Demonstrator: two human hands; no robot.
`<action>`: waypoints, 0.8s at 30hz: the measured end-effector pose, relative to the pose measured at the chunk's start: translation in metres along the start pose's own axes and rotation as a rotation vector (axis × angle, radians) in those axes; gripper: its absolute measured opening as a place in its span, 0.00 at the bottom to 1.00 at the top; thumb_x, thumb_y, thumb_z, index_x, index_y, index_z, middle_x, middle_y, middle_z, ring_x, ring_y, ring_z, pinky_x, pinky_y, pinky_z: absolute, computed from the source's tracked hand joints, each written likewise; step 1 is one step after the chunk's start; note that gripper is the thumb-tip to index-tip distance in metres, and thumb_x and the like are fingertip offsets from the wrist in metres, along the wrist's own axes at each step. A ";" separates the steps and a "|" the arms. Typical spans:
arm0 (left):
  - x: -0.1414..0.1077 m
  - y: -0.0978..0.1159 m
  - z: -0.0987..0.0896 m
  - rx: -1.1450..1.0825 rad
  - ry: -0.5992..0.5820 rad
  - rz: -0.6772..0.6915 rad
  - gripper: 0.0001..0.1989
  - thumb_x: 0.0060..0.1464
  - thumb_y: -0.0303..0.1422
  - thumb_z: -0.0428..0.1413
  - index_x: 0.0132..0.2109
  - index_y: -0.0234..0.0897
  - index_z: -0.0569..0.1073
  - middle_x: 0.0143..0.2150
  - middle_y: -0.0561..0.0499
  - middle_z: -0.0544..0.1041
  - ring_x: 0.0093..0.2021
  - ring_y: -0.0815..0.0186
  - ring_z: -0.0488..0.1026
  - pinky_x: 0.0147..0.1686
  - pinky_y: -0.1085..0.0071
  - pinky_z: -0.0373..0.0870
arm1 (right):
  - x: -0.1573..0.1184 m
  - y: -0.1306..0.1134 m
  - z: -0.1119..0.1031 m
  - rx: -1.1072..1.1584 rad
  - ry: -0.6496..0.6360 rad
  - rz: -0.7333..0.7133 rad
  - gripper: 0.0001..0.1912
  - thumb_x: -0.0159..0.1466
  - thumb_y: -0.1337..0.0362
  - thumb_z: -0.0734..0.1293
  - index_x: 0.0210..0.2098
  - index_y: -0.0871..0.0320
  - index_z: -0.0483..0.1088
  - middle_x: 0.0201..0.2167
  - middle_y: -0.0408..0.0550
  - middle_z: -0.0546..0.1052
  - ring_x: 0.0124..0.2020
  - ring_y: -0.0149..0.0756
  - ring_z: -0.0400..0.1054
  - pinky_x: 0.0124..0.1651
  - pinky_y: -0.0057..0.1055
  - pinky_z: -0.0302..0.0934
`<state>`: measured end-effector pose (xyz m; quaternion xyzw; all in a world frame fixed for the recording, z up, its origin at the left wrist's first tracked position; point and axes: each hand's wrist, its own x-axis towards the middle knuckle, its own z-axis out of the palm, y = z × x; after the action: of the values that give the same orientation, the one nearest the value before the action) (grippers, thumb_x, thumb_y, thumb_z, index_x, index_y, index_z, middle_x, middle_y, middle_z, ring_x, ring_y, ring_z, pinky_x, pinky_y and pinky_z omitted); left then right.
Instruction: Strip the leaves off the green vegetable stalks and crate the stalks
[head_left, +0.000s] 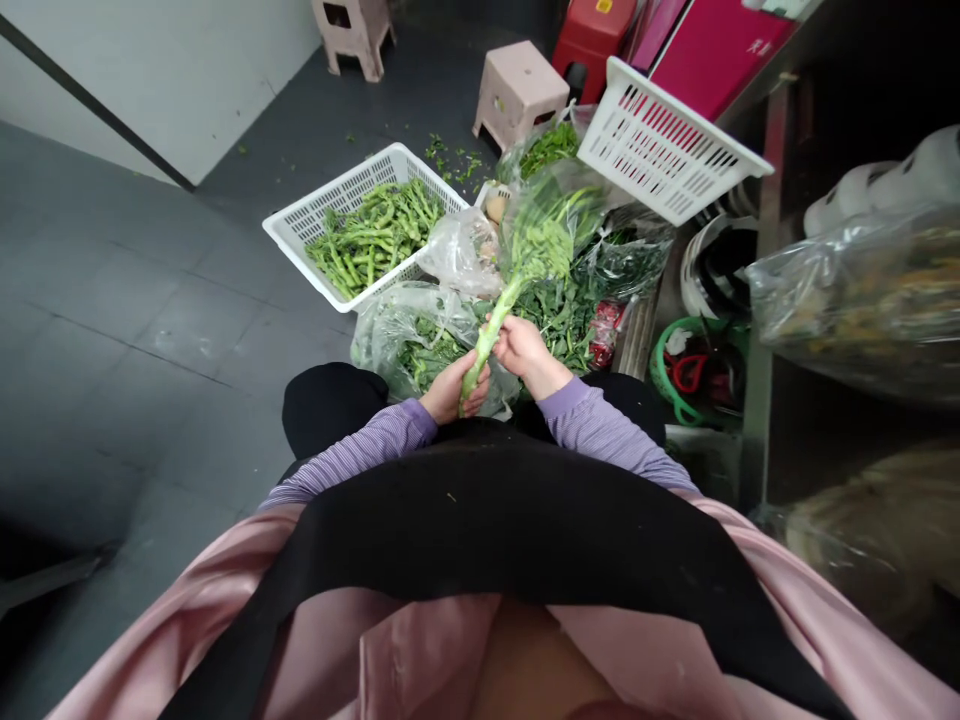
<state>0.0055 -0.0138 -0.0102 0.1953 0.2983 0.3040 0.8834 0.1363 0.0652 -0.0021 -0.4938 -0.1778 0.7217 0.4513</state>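
A thick, pale green vegetable stalk [491, 335] with a bushy top slants up and away from my lap. My left hand [454, 388] is wrapped round its lower end. Higher up, the fingers of my right hand [525, 350] are closed against the stalk's right side; any small thing between them is hidden. Below and beyond my hands lie dark leafy greens [551, 315] and an open clear plastic bag [405, 325] of leaves. The white slotted basket [289, 235] at the left contains cut green stems [375, 235].
Another white basket [667, 150] stands tilted at the back right, near a pink stool [521, 85] and a red stool [592, 40]. Leaf scraps [454, 160] dot the dark tiled floor. To my right are a green basket [660, 365] and a shelf post [769, 270].
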 end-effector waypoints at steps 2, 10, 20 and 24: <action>0.002 -0.003 0.000 0.102 0.151 0.116 0.20 0.56 0.48 0.49 0.28 0.36 0.61 0.14 0.58 0.59 0.09 0.75 0.53 0.09 0.78 0.48 | -0.009 -0.006 -0.005 -0.061 -0.012 -0.191 0.08 0.55 0.70 0.63 0.35 0.56 0.63 0.18 0.36 0.68 0.16 0.25 0.60 0.16 0.21 0.56; 0.006 -0.012 -0.009 0.455 0.401 0.381 0.17 0.53 0.46 0.54 0.28 0.37 0.61 0.15 0.59 0.63 0.11 0.76 0.57 0.12 0.79 0.50 | -0.016 -0.043 0.001 -0.108 -0.033 -0.415 0.10 0.55 0.63 0.69 0.31 0.56 0.61 0.22 0.37 0.68 0.21 0.24 0.62 0.23 0.21 0.61; 0.002 -0.013 -0.013 0.798 0.604 0.577 0.15 0.53 0.43 0.54 0.28 0.36 0.65 0.20 0.58 0.63 0.19 0.75 0.60 0.20 0.79 0.55 | -0.021 -0.011 0.002 0.047 -0.149 -0.259 0.10 0.49 0.76 0.63 0.28 0.57 0.62 0.21 0.36 0.66 0.19 0.21 0.59 0.21 0.19 0.56; 0.003 -0.010 -0.022 1.119 0.837 0.702 0.12 0.49 0.41 0.58 0.36 0.37 0.71 0.29 0.55 0.70 0.29 0.71 0.66 0.31 0.77 0.61 | -0.031 -0.035 -0.002 -0.014 -0.198 -0.344 0.12 0.53 0.63 0.69 0.34 0.54 0.63 0.27 0.37 0.69 0.22 0.24 0.63 0.22 0.22 0.60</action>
<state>-0.0028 -0.0155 -0.0330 0.5637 0.6363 0.4186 0.3196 0.1579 0.0583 0.0388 -0.3857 -0.3082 0.6777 0.5448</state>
